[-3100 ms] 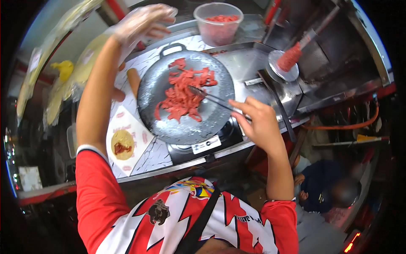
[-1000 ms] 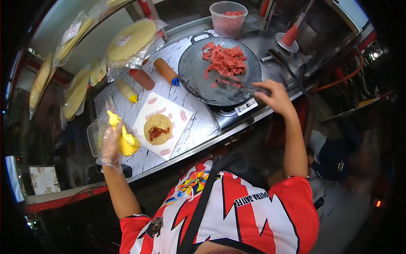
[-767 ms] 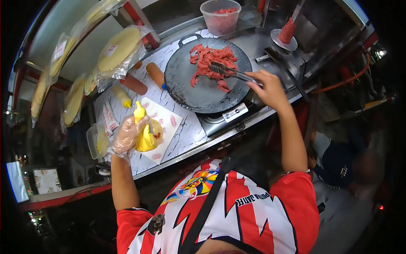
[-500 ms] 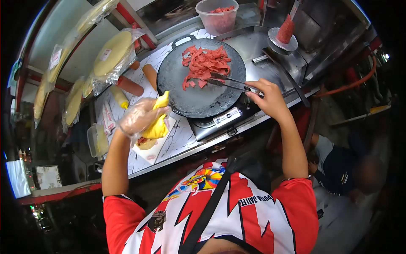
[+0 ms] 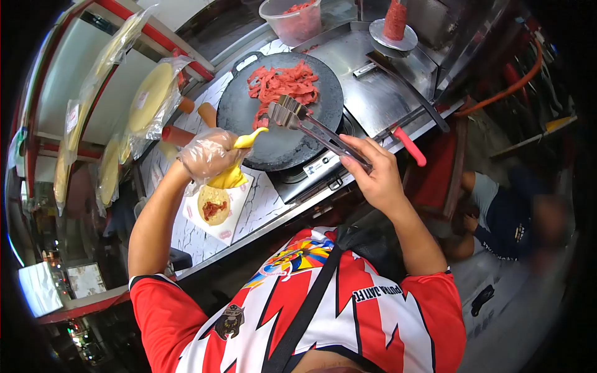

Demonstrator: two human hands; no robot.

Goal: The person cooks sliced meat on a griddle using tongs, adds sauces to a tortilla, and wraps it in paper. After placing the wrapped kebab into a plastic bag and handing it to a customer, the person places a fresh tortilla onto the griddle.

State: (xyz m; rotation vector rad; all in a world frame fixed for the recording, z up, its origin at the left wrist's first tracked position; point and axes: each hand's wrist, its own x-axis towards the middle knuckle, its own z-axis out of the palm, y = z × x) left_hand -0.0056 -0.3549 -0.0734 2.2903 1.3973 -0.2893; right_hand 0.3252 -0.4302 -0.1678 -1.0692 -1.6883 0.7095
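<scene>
1. I have my left hand (image 5: pixel 214 154), gloved in clear plastic, closed around the yellow bundle (image 5: pixel 231 177); its thin tip points up beside the pan.
2. The bundle's lower end hangs just above the flatbread (image 5: pixel 222 196), and I can't tell what it is made of.
3. That flatbread lies flat on the paper (image 5: pixel 238 205) with a dark red smear in its middle; the paper rests on the desk (image 5: pixel 264 205).
4. My right hand (image 5: pixel 376 174) is bare and grips the tongs (image 5: pixel 320 135) between thumb and fingers.
5. The tongs' heads are over the pan (image 5: pixel 273 146), at the near edge of the meat (image 5: pixel 286 82); from here I can't tell whether they touch it.
6. The meat sits in loose red strips on the far half of the pan, which is on the stove (image 5: pixel 321 165).
7. Right of the pan I see a steel tray (image 5: pixel 370 102), and near my right hand a pink handle (image 5: pixel 409 147).
8. Beyond the pan stands a clear tub (image 5: pixel 292 22) with more red meat.
</scene>
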